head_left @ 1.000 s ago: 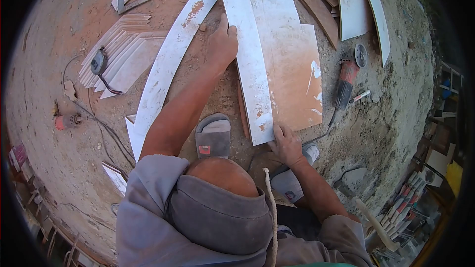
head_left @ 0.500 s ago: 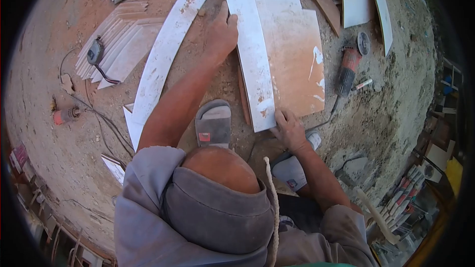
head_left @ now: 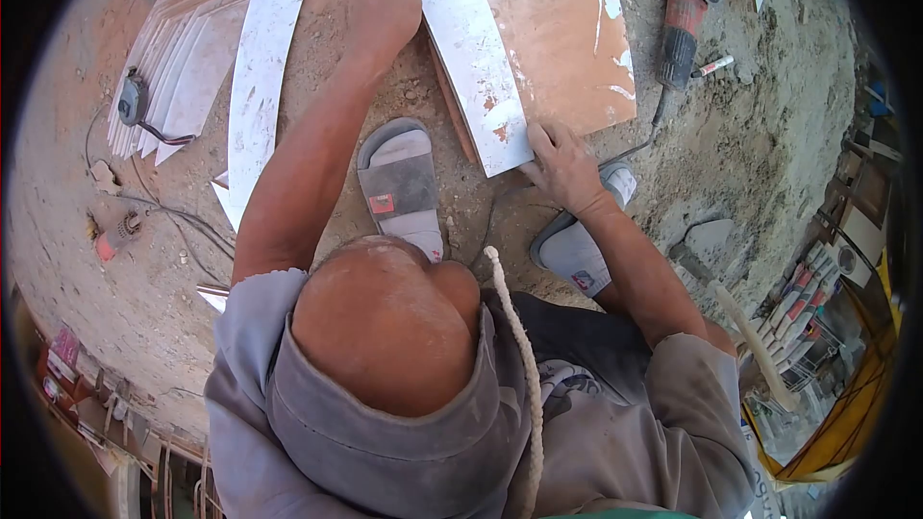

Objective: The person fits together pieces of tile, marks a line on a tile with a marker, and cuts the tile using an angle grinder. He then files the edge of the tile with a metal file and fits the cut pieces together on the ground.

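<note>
A long, curved white strip with brown scuffs, seemingly cut tile or board, lies on top of a wider brown-and-white panel. My left hand is at the strip's left edge, thumb against it and fingers partly hidden past the top of the view. At the near end, my right hand grips the strip's corner, its fingertips partly out of sight. A brown edge of another piece shows beneath the strip on the left.
An angle grinder and a marker lie on the right. Another curved white strip lies left, beside stacked panels with a second grinder on them. Cables cross the dirt. My sandalled feet are close by.
The view has tilted and shifted, so the ground things sit higher in the picture. Both hands stay at the white strip, which keeps about the same place on the panel.
</note>
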`<state>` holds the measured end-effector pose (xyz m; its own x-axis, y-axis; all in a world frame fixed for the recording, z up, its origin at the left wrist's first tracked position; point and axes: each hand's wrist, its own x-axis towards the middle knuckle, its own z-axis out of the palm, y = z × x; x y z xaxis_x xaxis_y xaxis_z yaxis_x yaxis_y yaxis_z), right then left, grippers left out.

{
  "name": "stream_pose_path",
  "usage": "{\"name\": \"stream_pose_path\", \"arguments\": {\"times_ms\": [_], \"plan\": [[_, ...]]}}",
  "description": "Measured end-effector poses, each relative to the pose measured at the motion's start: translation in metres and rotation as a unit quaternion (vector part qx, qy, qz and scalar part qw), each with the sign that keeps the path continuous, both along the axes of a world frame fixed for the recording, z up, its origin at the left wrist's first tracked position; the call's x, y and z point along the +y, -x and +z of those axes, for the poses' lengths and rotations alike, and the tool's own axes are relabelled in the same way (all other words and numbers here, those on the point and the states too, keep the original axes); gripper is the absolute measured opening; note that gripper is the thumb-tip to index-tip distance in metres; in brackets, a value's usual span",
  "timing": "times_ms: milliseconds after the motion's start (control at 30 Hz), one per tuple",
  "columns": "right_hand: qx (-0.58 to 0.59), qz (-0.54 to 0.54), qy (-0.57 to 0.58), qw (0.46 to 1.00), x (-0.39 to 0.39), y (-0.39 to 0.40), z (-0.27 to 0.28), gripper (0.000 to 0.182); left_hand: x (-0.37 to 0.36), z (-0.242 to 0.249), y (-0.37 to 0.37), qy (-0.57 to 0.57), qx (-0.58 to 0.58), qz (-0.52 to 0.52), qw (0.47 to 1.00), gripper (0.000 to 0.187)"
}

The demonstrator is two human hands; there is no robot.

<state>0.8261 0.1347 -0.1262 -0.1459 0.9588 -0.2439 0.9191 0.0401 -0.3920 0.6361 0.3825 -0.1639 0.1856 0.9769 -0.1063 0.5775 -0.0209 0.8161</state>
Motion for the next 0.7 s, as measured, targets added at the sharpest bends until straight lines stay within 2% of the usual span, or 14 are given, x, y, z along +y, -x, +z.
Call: {"name": "stream_pose_path", "arguments": {"times_ms": [100, 533, 600, 667, 700], "plan": [[0.001, -0.005, 0.002, 1.0, 0.0, 0.001, 0.001, 0.048, -0.005, 0.0, -0.001, -0.035, 0.001, 0.005, 0.999, 0.055], [0.027, -0.025, 0.019, 0.999, 0.002, 0.003, 0.007, 0.047, -0.002, 0.004, 0.001, -0.051, -0.01, -0.033, 0.998, 0.052], [0.018, -0.023, 0.011, 1.0, 0.0, 0.003, 0.004, 0.048, 0.001, -0.004, 0.001, -0.055, 0.002, -0.027, 0.998, 0.059], [0.014, -0.024, 0.009, 1.0, -0.001, 0.002, 0.002, 0.051, 0.003, -0.008, 0.0, -0.05, -0.038, -0.023, 0.998, 0.06], [0.019, -0.024, 0.005, 1.0, 0.0, 0.002, 0.002, 0.051, 0.002, 0.0, 0.0, -0.023, -0.012, -0.017, 1.0, 0.06]]}}
